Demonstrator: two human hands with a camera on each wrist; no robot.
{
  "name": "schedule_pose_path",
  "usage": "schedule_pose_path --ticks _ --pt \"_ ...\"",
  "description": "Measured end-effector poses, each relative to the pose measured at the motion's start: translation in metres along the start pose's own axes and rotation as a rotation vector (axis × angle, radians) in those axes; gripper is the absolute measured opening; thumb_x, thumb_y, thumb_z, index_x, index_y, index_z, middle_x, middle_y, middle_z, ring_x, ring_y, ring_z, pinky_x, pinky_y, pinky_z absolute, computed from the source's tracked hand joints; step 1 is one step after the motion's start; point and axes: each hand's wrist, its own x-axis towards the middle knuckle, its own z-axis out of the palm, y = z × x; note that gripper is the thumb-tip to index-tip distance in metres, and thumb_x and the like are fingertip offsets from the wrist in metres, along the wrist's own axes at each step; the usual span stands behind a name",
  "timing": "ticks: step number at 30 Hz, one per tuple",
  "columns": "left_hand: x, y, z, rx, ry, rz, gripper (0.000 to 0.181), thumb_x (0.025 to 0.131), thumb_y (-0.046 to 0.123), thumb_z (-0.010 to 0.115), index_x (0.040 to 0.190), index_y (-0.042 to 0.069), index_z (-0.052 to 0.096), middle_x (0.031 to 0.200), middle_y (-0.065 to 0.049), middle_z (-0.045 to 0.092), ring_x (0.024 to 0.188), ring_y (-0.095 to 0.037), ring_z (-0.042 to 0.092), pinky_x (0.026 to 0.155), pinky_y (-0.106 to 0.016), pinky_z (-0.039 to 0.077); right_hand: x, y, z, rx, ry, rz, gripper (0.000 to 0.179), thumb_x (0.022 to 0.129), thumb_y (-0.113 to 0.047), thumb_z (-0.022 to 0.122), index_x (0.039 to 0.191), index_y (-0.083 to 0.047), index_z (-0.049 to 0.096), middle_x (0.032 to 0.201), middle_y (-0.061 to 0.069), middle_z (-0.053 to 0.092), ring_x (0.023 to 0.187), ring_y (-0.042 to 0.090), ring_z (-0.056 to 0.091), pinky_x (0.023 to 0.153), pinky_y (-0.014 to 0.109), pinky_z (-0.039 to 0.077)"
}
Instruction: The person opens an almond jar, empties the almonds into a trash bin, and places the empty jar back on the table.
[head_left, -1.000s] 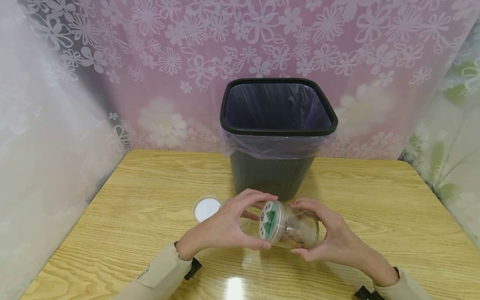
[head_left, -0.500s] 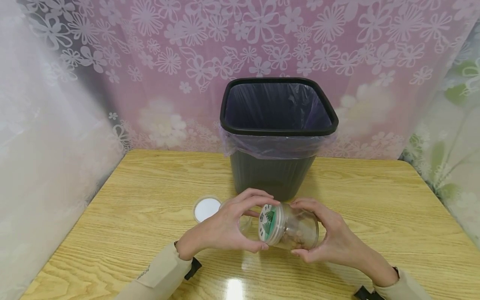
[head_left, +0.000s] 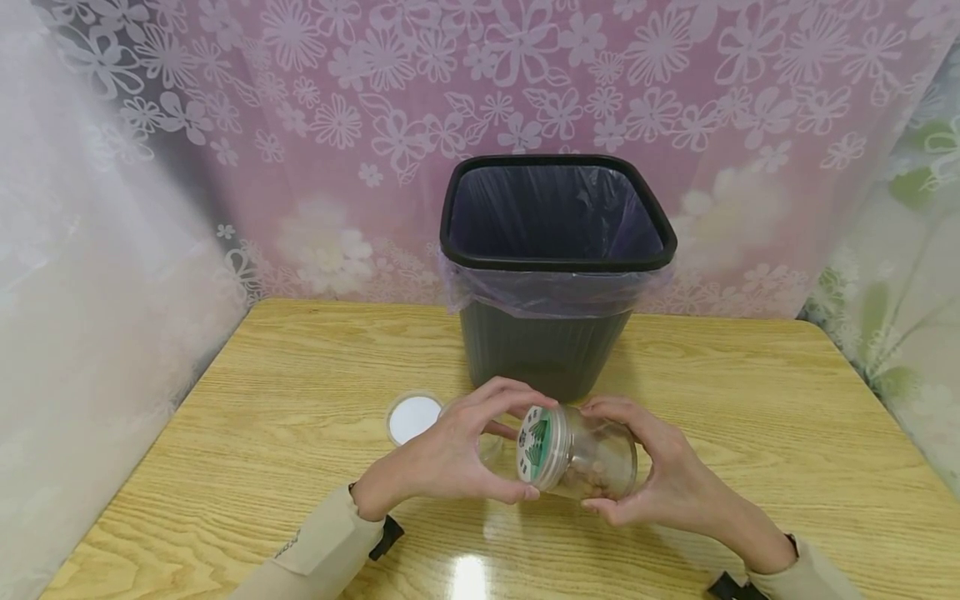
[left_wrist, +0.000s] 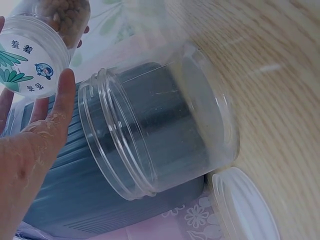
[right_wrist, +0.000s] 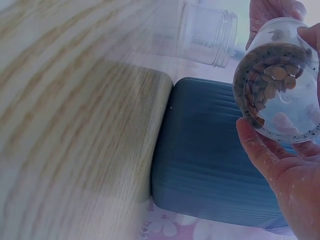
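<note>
A clear plastic jar [head_left: 603,458] lies tilted on its side between my hands, above the table. Small brown nut-like pieces [right_wrist: 272,85] are gathered along its lower wall. Its lid [left_wrist: 30,60] is on and carries a white label with green leaves and dark characters. My left hand [head_left: 468,450] holds the lid's edge, thumb below and fingers above. Around the jar's body, near its base, my right hand [head_left: 671,467] grips with thumb and fingers. A second clear jar [left_wrist: 150,130], lidless and empty, stands on the table behind my left hand, mostly hidden in the head view.
A white-topped round lid [head_left: 414,419] lies on the wooden table [head_left: 300,400], left of the standing jar. Just beyond my hands stands a dark grey bin [head_left: 543,342] with a purple liner. Pink flowered curtains [head_left: 337,125] hang behind the table.
The lid's label has turned slightly, and the left fingers have shifted a little along its edge. The right hand and the jar's body stay in nearly the same place.
</note>
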Motion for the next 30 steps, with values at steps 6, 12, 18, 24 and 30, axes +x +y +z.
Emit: schedule_pose_path --ticks 6,12,18,24,30 --pt "0.0 0.0011 0.0007 -0.045 -0.001 -0.062 0.085 0.075 0.021 0.092 0.148 0.031 0.049 0.142 0.006 0.048 0.12 -0.011 0.059 0.095 -0.025 0.059 -0.0001 0.0009 0.0002 0.006 0.001 -0.008 0.088 0.062 -0.022 0.099 0.135 0.002 0.055 0.131 0.009 0.061 0.117 0.006 0.061 0.095 0.012 0.052" --pt "-0.001 0.0014 0.0014 -0.055 0.002 -0.101 0.083 0.076 0.024 0.092 0.148 0.028 0.049 0.138 0.006 0.049 0.117 -0.012 0.059 0.093 -0.03 0.06 0.0003 0.0004 0.0014 0.001 0.001 -0.007 0.087 0.064 -0.024 0.098 0.135 0.002 0.055 0.13 0.009 0.061 0.115 0.006 0.062 0.094 0.012 0.052" --pt "-0.0019 0.0025 0.0014 -0.048 0.005 -0.138 0.083 0.077 0.026 0.091 0.148 0.028 0.049 0.136 0.008 0.049 0.116 -0.011 0.059 0.092 -0.031 0.061 0.0 -0.0017 0.0014 0.002 -0.008 0.009 0.086 0.064 -0.022 0.098 0.135 0.001 0.055 0.131 0.009 0.06 0.115 0.007 0.062 0.095 0.012 0.052" --pt "-0.0017 0.003 0.0014 -0.046 0.008 -0.157 0.083 0.077 0.029 0.091 0.148 0.029 0.048 0.135 0.006 0.05 0.115 -0.011 0.06 0.09 -0.029 0.061 -0.0006 -0.0023 0.0006 -0.002 -0.01 0.022 0.087 0.063 -0.021 0.098 0.135 0.0 0.055 0.131 0.008 0.06 0.116 0.006 0.061 0.095 0.012 0.052" --pt "-0.0012 0.0028 0.0023 -0.039 0.011 -0.168 0.082 0.077 0.031 0.091 0.146 0.035 0.047 0.132 0.006 0.051 0.113 -0.01 0.061 0.088 -0.026 0.061 -0.0001 -0.0015 0.001 0.01 -0.002 0.0 0.087 0.063 -0.021 0.099 0.135 0.002 0.055 0.131 0.009 0.06 0.117 0.007 0.061 0.095 0.012 0.052"
